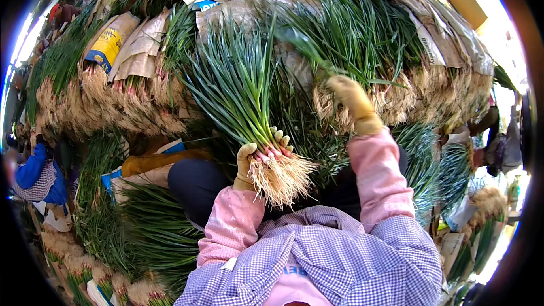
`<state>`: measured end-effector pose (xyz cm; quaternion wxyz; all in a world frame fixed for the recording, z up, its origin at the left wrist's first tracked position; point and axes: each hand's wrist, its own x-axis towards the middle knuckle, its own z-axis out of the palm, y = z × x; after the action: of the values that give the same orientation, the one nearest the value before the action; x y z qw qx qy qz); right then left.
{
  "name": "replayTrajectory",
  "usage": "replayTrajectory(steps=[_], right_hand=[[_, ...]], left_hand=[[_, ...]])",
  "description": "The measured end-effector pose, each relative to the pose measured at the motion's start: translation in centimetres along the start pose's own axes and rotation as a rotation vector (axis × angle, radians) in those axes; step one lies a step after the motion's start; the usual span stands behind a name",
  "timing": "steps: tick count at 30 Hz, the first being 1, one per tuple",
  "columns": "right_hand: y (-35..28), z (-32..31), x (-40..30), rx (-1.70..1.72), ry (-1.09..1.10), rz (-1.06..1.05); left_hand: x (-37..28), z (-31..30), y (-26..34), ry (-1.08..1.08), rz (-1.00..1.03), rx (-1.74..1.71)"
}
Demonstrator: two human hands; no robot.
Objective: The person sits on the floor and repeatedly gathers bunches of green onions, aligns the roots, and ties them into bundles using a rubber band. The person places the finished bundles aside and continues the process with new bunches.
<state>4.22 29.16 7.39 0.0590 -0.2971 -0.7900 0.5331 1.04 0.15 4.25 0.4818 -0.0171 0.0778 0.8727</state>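
Observation:
My left hand [246,165], in a tan glove, grips a bunch of spring onions [259,123] around the reddish bases. The dark green leaves fan up and away from me, and pale, bushy roots [282,178] hang towards my lap. To the right, my gloved right hand [350,97] is raised over the loose greens and blurred by motion. A blurred green stalk or leaf [306,46] reaches up and left from its fingers and appears to be held in them. The far end of that green is too smeared to make out.
Rooted bunches [140,102] lie in a long row ahead, partly wrapped in paper sacks [142,49]. Loose greens [161,221] are heaped at my left, beside an orange-brown bolster-like object [157,161]. A person in blue sleeves [38,174] sits at far left.

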Motion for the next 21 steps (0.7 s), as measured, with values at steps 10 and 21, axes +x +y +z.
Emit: replayTrajectory(steps=[10, 21], right_hand=[[-0.1, -9.0, -10.4, 0.309, 0.562, -0.194], [22.7, -13.1, -34.4, -0.758, 0.315, 0.826]], left_hand=[[0.9, 0.3, -0.7, -0.035, 0.012, 0.071], [1.4, 1.6, -1.0, -0.160, 0.004, 0.102]])
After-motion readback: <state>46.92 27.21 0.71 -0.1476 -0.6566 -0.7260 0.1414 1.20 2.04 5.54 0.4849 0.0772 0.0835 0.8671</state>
